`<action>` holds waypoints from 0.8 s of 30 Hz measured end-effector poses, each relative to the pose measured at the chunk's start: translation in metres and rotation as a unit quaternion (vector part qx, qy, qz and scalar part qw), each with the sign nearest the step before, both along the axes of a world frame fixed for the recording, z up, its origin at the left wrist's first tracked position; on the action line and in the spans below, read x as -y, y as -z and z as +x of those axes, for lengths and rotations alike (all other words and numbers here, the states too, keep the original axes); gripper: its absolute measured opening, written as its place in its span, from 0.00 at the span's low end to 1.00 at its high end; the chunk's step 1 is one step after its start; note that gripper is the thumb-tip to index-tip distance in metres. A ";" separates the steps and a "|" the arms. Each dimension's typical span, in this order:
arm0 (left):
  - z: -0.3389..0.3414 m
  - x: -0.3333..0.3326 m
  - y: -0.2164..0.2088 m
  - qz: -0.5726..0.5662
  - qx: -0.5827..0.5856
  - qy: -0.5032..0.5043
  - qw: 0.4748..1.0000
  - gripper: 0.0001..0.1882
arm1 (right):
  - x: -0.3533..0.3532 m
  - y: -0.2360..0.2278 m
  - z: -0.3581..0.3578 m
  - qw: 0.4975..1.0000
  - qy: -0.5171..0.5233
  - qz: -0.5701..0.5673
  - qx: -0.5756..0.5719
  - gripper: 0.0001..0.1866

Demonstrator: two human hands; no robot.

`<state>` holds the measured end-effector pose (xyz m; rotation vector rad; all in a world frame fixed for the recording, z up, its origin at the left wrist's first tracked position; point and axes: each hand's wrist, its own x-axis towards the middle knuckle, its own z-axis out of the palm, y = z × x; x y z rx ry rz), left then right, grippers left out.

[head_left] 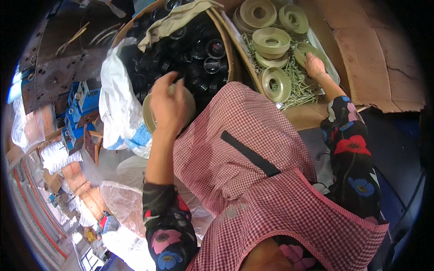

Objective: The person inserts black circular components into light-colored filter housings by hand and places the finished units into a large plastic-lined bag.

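Note:
My left hand (pixel 169 106), slightly blurred, is curled over an olive-green plastic ring part (pixel 148 114) at the near edge of a box of black parts. Its thumb side is partly hidden, but the fingers look closed on the part. On the right, my right hand (pixel 316 67) reaches into a cardboard box and pinches the rim of another olive ring (pixel 304 50). Several more olive rings (pixel 271 41) lie around it, flanged and round with a centre hole. Beneath them is a layer of thin pale-green sticks (pixel 296 92).
A round-edged carton holds many glossy black round parts (pixel 181 58), with a beige cloth (pixel 176 22) across its top and a white plastic bag (pixel 115 86) over its left edge. Brown cardboard flaps (pixel 379 54) spread at right. Blue metal machinery (pixel 79 108) stands at left.

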<state>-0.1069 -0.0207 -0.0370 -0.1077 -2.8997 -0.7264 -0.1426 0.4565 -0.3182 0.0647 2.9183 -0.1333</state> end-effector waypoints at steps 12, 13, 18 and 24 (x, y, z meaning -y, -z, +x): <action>-0.098 -0.057 0.113 -0.003 0.229 0.040 0.973 0.29 | 0.031 -0.150 0.015 0.418 0.471 -0.770 0.099 0.24; -0.097 -0.056 0.115 -0.023 0.241 0.049 0.969 0.29 | 0.051 -0.172 0.021 0.383 0.439 -0.804 0.114 0.25; -0.101 -0.070 0.127 0.019 0.181 -0.013 0.983 0.22 | 0.122 -0.193 0.051 0.396 0.298 -0.842 0.212 0.29; -0.069 -0.059 0.067 0.213 0.146 -0.066 0.964 0.14 | 0.152 -0.217 0.073 0.503 0.230 -0.819 0.151 0.26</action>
